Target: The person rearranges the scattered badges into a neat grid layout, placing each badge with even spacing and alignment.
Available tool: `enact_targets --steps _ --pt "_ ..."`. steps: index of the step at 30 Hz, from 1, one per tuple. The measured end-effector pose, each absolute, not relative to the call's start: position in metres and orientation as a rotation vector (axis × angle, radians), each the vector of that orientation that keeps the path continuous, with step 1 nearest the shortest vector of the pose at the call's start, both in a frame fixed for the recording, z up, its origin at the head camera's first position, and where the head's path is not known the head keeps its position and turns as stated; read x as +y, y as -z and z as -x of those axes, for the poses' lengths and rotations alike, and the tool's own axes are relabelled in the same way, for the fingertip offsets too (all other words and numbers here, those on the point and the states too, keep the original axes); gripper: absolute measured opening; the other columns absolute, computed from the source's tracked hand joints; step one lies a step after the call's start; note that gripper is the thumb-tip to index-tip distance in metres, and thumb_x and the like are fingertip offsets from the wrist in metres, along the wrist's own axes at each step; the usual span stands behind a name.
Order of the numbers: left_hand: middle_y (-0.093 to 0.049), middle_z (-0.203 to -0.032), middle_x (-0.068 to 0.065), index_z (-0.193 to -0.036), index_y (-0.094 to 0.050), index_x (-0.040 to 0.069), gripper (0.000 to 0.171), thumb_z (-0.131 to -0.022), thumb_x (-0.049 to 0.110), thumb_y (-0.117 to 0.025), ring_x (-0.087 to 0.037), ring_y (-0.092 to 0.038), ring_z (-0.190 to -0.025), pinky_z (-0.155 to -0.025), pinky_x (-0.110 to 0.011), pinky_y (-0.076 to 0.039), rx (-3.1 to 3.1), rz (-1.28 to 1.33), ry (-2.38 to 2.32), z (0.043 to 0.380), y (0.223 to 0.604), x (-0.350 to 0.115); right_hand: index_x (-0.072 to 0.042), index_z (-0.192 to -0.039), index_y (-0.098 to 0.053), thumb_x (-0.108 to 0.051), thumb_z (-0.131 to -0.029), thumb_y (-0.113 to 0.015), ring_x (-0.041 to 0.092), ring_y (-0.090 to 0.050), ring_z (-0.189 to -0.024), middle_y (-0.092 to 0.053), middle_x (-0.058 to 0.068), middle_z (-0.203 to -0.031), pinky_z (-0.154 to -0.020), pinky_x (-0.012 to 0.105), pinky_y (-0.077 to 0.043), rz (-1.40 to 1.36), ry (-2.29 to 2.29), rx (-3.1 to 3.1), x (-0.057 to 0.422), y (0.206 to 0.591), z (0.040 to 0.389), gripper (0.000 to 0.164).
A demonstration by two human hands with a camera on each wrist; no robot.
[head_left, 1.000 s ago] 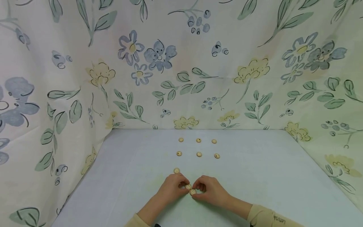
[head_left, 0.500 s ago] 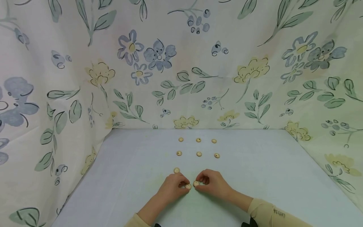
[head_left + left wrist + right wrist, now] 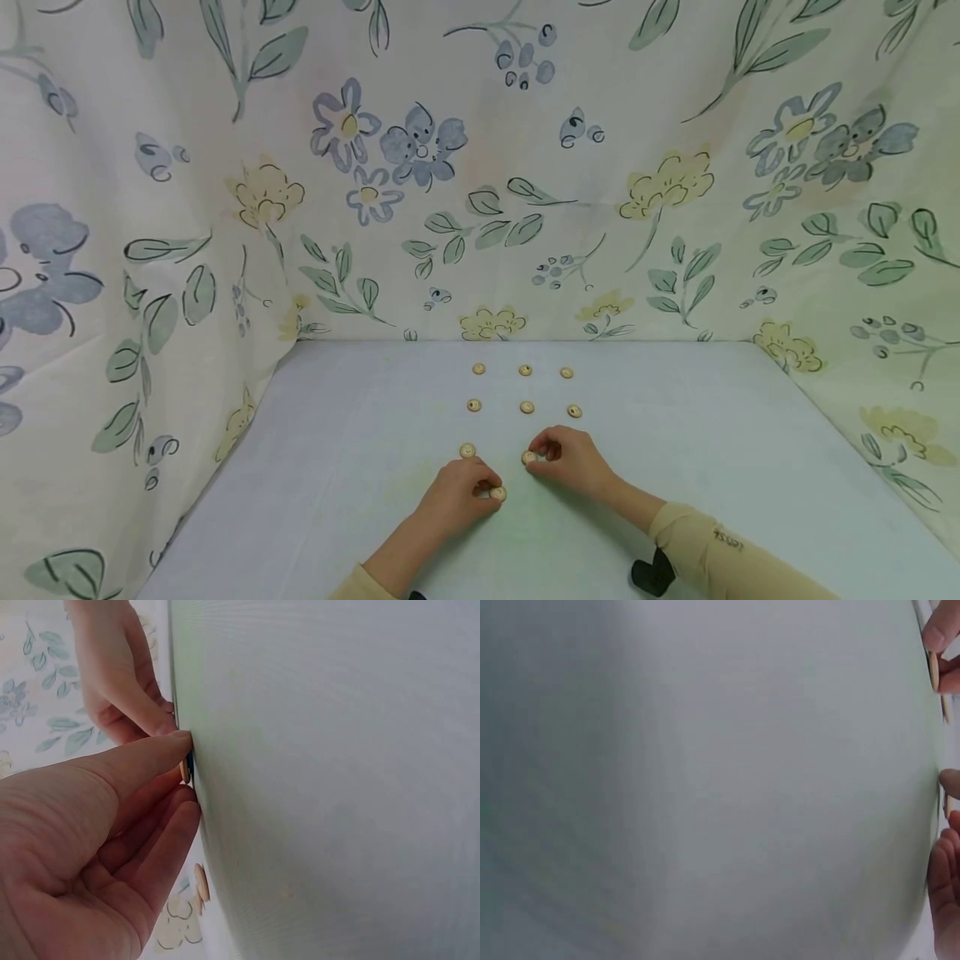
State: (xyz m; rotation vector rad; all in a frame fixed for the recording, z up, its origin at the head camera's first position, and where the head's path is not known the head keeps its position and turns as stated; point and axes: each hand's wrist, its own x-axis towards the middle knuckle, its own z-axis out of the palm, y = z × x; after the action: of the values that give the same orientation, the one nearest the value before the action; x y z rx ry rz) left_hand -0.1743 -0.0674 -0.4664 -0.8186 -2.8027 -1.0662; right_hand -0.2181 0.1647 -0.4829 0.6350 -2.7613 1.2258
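My left hand [image 3: 455, 497] pinches a round pale wooden button [image 3: 498, 494] between thumb and fingers, low over the white table. The left wrist view shows this button edge-on between thumb and fingertips. Farther out and to the right, my right hand [image 3: 572, 461] holds another wooden button [image 3: 528, 457] by its edge at the table surface. In the right wrist view only part of the right hand [image 3: 946, 892] shows, at the right border. Just beyond the left hand's knuckles lies a single button [image 3: 467, 450].
Two rows of wooden buttons lie farther back, including a middle-row button [image 3: 527, 407] and a back-row button [image 3: 525, 370]. Some carry a dark spot. A flower-print cloth [image 3: 510, 167] hangs behind and beside the white table [image 3: 712, 467]. Something black [image 3: 654, 575] sits by the right sleeve.
My right hand has carried its button away from the left hand's button, forward and slightly right, below the middle row. The left hand has stayed in place with its button.
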Motion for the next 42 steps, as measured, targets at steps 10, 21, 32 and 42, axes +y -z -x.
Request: enact_targets --steps 10,21,32,42 --pt "-0.062 -0.079 0.007 -0.087 -0.075 0.008 0.011 -0.077 0.01 -0.078 -0.004 -0.051 -0.07 -0.065 -0.022 -0.044 -2.82 0.812 1.062 0.173 0.465 -0.067 -0.017 -0.087 -0.07 -0.022 -0.079 -0.081 0.006 -0.051 -0.069 -0.059 -0.007 -0.077 -0.064 0.024 -0.045 -0.578 -1.228 -2.793 0.166 0.483 0.225 0.015" --pt "-0.064 -0.08 0.006 -0.087 -0.075 0.007 0.012 -0.076 0.008 -0.078 -0.005 -0.055 -0.072 -0.067 -0.022 -0.046 -2.815 0.815 1.053 0.173 0.463 -0.067 -0.016 -0.088 -0.071 -0.023 -0.079 -0.081 0.007 -0.05 -0.069 -0.059 -0.005 -0.077 -0.063 0.024 -0.043 -0.609 -1.235 -2.803 0.165 0.481 0.227 0.016" --pt "-0.063 -0.079 0.007 -0.087 -0.075 0.007 0.011 -0.076 0.009 -0.078 -0.005 -0.054 -0.071 -0.066 -0.022 -0.045 -2.823 0.806 1.056 0.174 0.464 -0.067 -0.015 -0.089 -0.07 -0.024 -0.079 -0.081 0.008 -0.049 -0.069 -0.058 -0.005 -0.078 -0.062 0.024 -0.042 -0.626 -1.228 -2.815 0.166 0.48 0.229 0.017" --pt "-0.062 -0.079 0.007 -0.087 -0.074 0.008 0.011 -0.077 0.01 -0.078 -0.006 -0.054 -0.071 -0.066 -0.023 -0.046 -2.819 0.812 1.066 0.173 0.464 -0.068 -0.016 -0.091 -0.07 -0.026 -0.077 -0.083 0.007 -0.05 -0.07 -0.059 -0.006 -0.08 -0.064 0.023 -0.044 -0.613 -1.228 -2.835 0.168 0.483 0.228 0.022"
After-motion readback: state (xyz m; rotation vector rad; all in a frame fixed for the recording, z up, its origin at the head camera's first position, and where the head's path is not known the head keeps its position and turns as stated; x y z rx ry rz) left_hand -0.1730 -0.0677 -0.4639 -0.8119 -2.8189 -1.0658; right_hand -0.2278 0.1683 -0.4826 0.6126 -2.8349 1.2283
